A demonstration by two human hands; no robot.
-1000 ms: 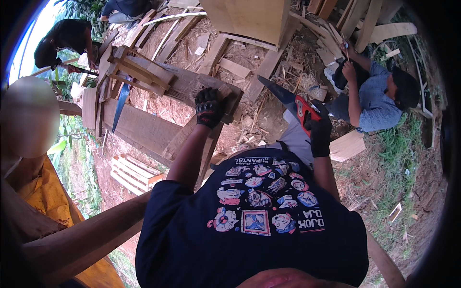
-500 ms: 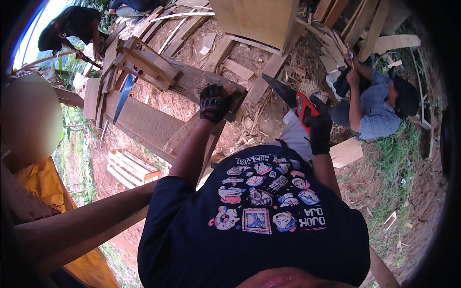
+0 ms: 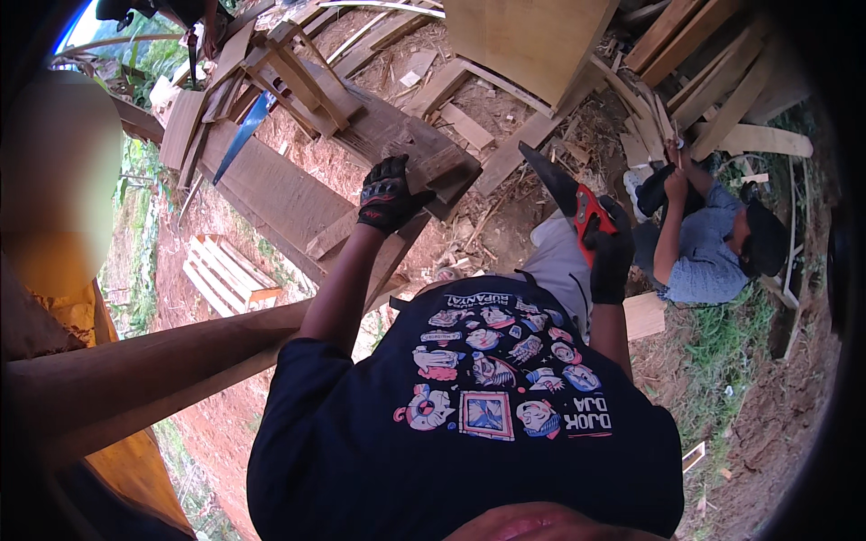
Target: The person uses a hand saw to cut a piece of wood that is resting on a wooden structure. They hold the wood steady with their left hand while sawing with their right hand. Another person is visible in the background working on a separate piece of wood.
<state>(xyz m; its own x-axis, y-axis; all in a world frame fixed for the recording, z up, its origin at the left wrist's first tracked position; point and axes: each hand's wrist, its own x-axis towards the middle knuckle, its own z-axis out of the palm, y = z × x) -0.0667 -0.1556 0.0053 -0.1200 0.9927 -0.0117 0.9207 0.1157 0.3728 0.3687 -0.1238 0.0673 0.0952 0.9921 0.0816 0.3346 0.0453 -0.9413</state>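
Note:
My left hand (image 3: 390, 195), in a black glove, is beside the near end of the wooden bench (image 3: 379, 126), thumb out and fingers extended. Nothing shows in its grip; whether it touches the bench I cannot tell. Close to its thumb, a short wood block (image 3: 444, 168) lies on the bench end. My right hand (image 3: 612, 260), also gloved, is closed round the red handle of a handsaw (image 3: 593, 216). The dark blade slants up and left, apart from the bench, its tip to the right of the wood block.
A second saw with a bluish blade (image 3: 242, 140) leans by a wooden frame (image 3: 302, 81). A seated person (image 3: 713, 234) is at the right, others at the far left. A thick log (image 3: 162, 370) crosses the lower left. A slatted crate (image 3: 230, 275) and several planks (image 3: 695, 54) lie around.
My left hand has come off the wood block and shifted left, its fingers straightening. The saw stays in my right hand. The whole view has turned a little.

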